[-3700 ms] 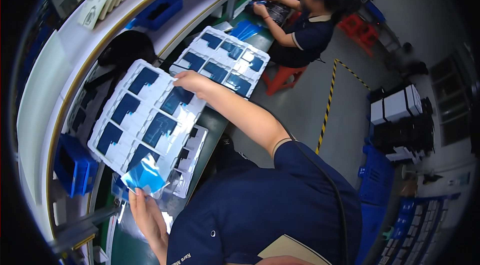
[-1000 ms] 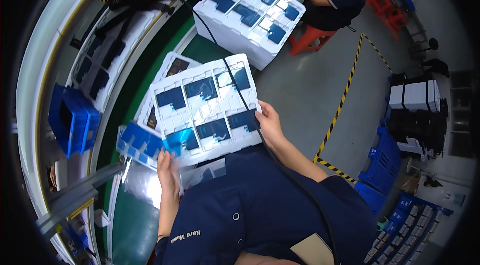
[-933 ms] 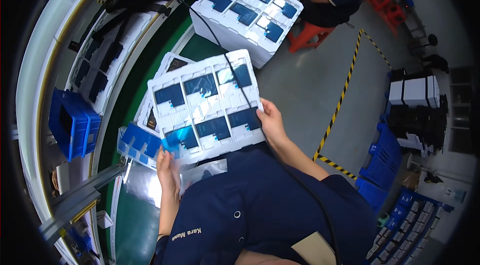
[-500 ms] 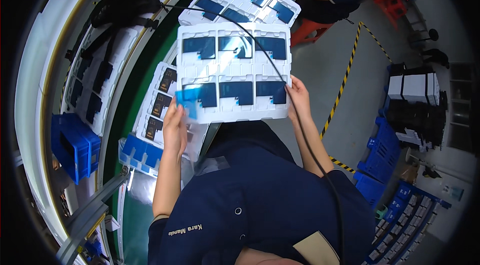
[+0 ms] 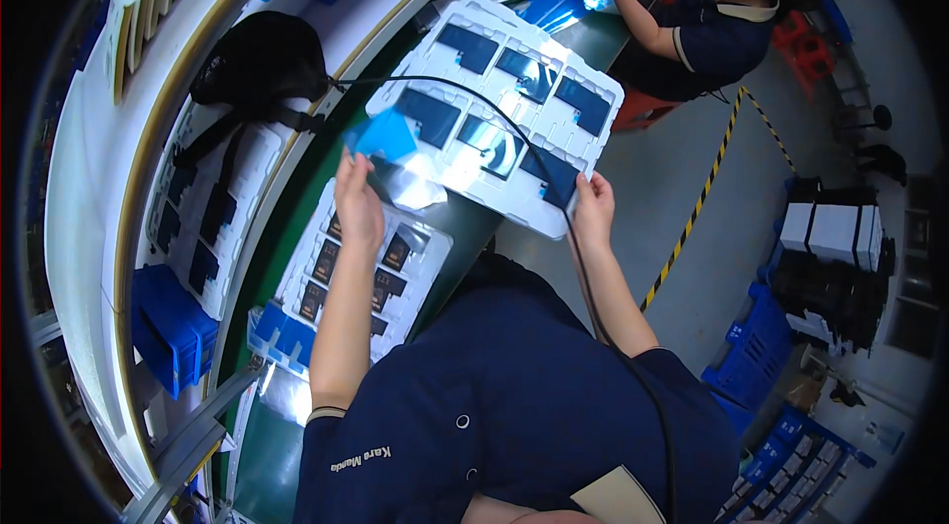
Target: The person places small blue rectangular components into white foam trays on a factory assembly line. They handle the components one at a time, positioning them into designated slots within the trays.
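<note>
Its near right corner pinched by the right hand (image 5: 594,213), a white molded tray (image 5: 509,109) of dark panels (image 5: 470,47) lies ahead, long axis running forward and left; the left hand (image 5: 357,203), just off the tray, pinches blue film (image 5: 388,136).

Before our left fingers (image 5: 353,166) and right fingers (image 5: 591,186) is the upper tray (image 5: 563,140); behind the left, on the bench (image 5: 269,470), the lower tray (image 5: 427,265).
</note>
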{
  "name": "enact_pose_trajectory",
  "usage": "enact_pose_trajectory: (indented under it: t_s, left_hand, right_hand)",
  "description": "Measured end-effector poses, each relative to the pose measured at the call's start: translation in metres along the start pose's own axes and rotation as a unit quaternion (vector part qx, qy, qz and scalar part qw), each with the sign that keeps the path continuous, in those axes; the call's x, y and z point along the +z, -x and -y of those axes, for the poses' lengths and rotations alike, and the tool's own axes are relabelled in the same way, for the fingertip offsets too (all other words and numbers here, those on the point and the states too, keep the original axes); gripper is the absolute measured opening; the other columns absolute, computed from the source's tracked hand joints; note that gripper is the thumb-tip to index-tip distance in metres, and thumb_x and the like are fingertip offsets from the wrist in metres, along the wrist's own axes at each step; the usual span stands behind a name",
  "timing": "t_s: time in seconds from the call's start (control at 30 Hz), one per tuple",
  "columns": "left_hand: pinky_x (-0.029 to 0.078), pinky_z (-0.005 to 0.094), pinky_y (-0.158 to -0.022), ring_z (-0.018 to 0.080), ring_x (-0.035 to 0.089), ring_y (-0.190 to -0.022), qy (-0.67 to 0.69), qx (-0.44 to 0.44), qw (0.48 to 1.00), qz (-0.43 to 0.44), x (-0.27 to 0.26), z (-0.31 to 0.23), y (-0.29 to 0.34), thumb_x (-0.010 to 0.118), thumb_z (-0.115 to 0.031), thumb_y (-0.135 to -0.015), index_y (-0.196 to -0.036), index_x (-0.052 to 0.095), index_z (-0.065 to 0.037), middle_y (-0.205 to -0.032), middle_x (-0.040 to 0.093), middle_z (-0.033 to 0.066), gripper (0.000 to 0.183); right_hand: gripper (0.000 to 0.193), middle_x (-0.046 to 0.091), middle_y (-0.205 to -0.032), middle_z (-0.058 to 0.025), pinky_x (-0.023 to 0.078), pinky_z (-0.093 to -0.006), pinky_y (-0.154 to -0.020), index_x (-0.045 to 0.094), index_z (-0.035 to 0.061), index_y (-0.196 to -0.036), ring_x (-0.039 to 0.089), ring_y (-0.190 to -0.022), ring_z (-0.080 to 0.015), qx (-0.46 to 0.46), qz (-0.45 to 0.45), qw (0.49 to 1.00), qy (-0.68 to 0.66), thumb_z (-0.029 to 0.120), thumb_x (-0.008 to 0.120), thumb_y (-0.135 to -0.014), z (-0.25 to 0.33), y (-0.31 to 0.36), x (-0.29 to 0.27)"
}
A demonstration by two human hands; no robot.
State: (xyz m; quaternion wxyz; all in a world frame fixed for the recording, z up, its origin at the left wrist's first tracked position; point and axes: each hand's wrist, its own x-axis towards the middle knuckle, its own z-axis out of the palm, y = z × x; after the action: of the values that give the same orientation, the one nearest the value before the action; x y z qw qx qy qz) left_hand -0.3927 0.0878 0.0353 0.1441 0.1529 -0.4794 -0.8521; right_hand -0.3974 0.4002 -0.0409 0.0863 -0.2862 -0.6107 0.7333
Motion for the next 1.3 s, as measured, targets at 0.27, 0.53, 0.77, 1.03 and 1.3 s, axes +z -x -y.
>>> enact_pose_trajectory:
  t_s: [0.27,0.53,0.77,1.03,1.3]
  left_hand:
    - [0.003,0.0441,-0.11,0.0351,-0.001,-0.14,-0.375,0.126,0.909,0.131,0.012,0.038,-0.023,0.053,-0.022,-0.092,-0.073,0.046,-0.006,-0.153,0.009,0.0134,0.026]
    - [0.007,0.049,-0.11,0.0401,0.008,-0.139,-0.537,0.212,0.785,0.224,0.009,0.058,-0.049,0.057,-0.016,-0.086,-0.073,0.05,-0.002,-0.149,0.024,0.0154,0.021]
    - [0.043,0.0293,-0.083,0.0187,0.057,-0.089,-0.163,-0.015,0.987,0.0,-0.008,0.033,-0.008,0.049,-0.025,-0.095,-0.105,0.053,-0.001,-0.11,0.056,0.0113,0.027]
    - [0.029,0.0202,-0.038,0.0061,0.04,-0.044,-0.026,-0.244,0.95,-0.193,-0.118,0.097,0.024,0.053,-0.038,-0.092,-0.086,0.047,-0.012,-0.067,0.057,0.0009,0.027]
    - [0.045,0.0218,-0.053,0.0105,0.055,-0.059,-0.179,-0.203,0.944,-0.19,-0.12,0.113,0.041,0.051,-0.039,-0.093,-0.092,0.05,-0.011,-0.078,0.06,0.0029,0.028]
  right_hand:
    - [0.072,0.028,-0.14,-0.0201,0.026,-0.0372,-0.105,0.012,0.0055,-0.141,0.03,-0.13,-0.0298,-0.119,-0.009,0.967,0.226,0.01,0.058,-0.085,0.025,0.001,0.025]
    - [0.042,0.053,-0.113,-0.0175,0.04,-0.0477,-0.084,0.057,0.006,-0.111,0.046,-0.109,-0.0333,-0.384,-0.035,0.741,0.55,0.033,0.062,-0.079,0.086,-0.111,0.066]
    - [0.048,0.045,-0.127,-0.0164,0.03,-0.052,-0.097,0.049,0.0069,-0.125,0.036,-0.122,-0.0369,-0.388,-0.035,0.756,0.526,0.034,0.054,-0.086,0.079,-0.108,0.074]
    - [0.048,0.046,-0.126,-0.0161,0.031,-0.0507,-0.097,0.049,0.0072,-0.125,0.036,-0.121,-0.0362,-0.382,-0.035,0.759,0.526,0.034,0.053,-0.086,0.079,-0.108,0.07]
    - [0.049,0.045,-0.127,-0.0162,0.03,-0.0505,-0.098,0.047,0.0077,-0.127,0.035,-0.124,-0.0362,-0.368,-0.034,0.757,0.538,0.036,0.053,-0.086,0.078,-0.11,0.07]
